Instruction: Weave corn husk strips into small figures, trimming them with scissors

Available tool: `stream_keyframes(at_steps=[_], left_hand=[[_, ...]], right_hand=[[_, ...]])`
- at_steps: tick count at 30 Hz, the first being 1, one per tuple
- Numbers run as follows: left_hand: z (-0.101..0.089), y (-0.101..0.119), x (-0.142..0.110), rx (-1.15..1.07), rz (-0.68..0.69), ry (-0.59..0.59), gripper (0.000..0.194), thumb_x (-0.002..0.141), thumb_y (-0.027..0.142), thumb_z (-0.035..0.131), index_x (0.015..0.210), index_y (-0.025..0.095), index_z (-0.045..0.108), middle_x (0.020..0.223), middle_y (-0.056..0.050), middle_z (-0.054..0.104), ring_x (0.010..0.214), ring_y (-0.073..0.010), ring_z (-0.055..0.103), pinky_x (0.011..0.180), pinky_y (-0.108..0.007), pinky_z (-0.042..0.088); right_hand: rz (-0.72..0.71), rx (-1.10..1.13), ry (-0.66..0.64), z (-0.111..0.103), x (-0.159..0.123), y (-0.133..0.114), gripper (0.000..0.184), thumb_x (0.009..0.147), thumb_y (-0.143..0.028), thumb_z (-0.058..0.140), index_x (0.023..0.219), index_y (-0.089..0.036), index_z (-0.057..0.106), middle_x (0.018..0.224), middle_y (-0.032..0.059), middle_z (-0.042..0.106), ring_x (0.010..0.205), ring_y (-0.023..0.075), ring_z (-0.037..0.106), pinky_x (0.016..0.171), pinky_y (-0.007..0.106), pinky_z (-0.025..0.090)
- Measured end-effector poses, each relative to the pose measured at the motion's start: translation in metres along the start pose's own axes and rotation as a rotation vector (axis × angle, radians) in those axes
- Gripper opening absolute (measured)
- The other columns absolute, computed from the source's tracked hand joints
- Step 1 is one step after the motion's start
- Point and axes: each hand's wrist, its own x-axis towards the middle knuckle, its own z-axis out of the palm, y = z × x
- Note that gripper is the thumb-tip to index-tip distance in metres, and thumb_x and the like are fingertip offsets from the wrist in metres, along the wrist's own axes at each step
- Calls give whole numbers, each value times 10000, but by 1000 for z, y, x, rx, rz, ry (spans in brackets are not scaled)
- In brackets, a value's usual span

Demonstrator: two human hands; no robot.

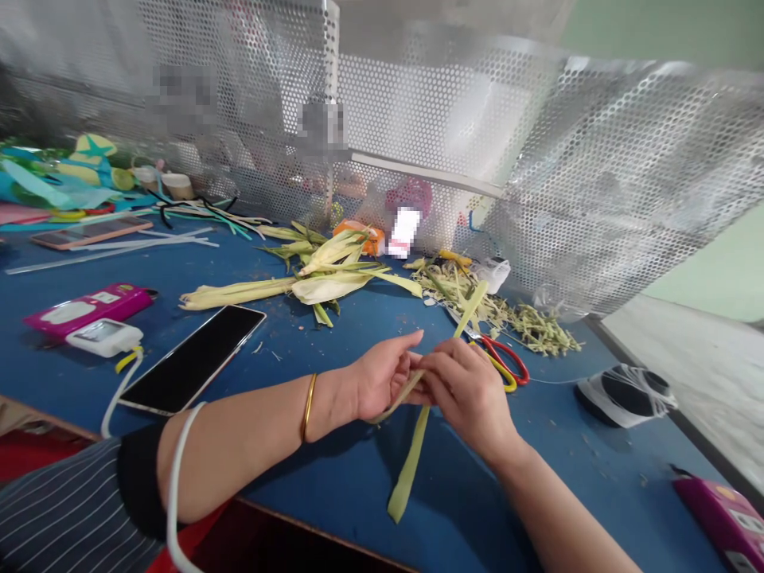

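Long pale-green corn husk strips (411, 469) cross between my two hands over the blue table. My left hand (379, 380), palm up with its thumb raised, has its fingers curled around a strip. From above, my right hand (471, 394) pinches the strips against the left fingers. One strip end sticks up past the right knuckles; another hangs down toward the table's front edge. The exact crossing is partly hidden by the fingers. Scissors (504, 360) with red and yellow handles lie just beyond my right hand. Whole corn husks (334, 278) lie farther back.
A heap of husk scraps (459, 294) lies behind the scissors. A black spool (626, 394) wound with white thread sits right. A phone (194, 358), a purple pack (89, 309) and a white corded device (107, 337) lie left. A perforated metal screen (418, 103) stands behind.
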Motion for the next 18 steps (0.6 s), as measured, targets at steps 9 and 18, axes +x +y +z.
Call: stream_keyframes(at_steps=[9, 18], left_hand=[[10, -9, -11, 505, 113, -70, 84, 686, 117, 666, 744, 123, 726, 742, -53, 715, 769, -159, 686, 855, -305, 522], [7, -10, -8, 451, 90, 21, 180, 823, 267, 657, 797, 109, 739, 792, -99, 735, 730, -155, 700, 730, -260, 535]], right_hand=[[336, 315, 109, 0, -1, 4, 166, 852, -211, 629, 687, -210, 643, 692, -6, 557, 636, 138, 530, 595, 269, 423], [419, 174, 198, 0, -1, 19, 172, 893, -330, 584, 895, -218, 713, 868, 50, 655, 807, 194, 611, 704, 310, 470]])
